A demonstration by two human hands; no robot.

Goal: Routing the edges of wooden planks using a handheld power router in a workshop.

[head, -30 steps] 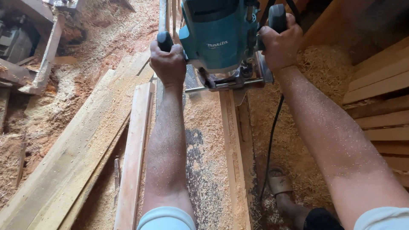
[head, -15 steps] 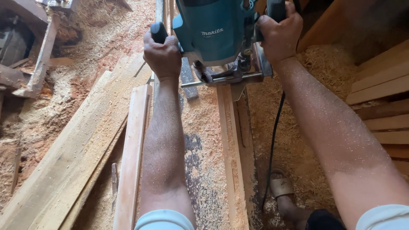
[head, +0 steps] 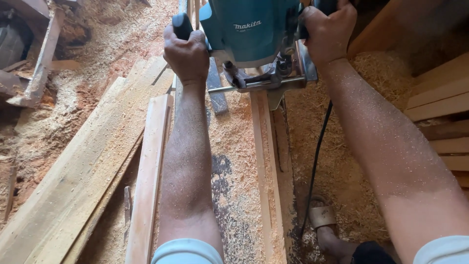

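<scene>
Head view, left to right. Far left: dark machine parts point(head: 19, 54) on a sawdust-covered floor point(head: 97, 29). Wide planks point(head: 83, 166) lie diagonally at left, dusted with shavings; a narrower board point(head: 149, 181) sits just right of them. Left hand point(head: 186, 55) closed around the router's black left handle point(head: 180, 24), forearm speckled with sawdust. Teal router point(head: 249, 29) sits at far centre, its metal base point(head: 266, 80) resting on the long strip point(head: 266, 166) running near to far along the sawdust-covered worktop point(head: 234, 195). Right hand point(head: 328, 33) clenched on the right handle, mostly hidden. Black cord point(head: 315, 166) hangs down right of the strip. Sandalled foot point(head: 323, 217) near bottom. Stacked boards point(head: 439, 102) at right.
</scene>
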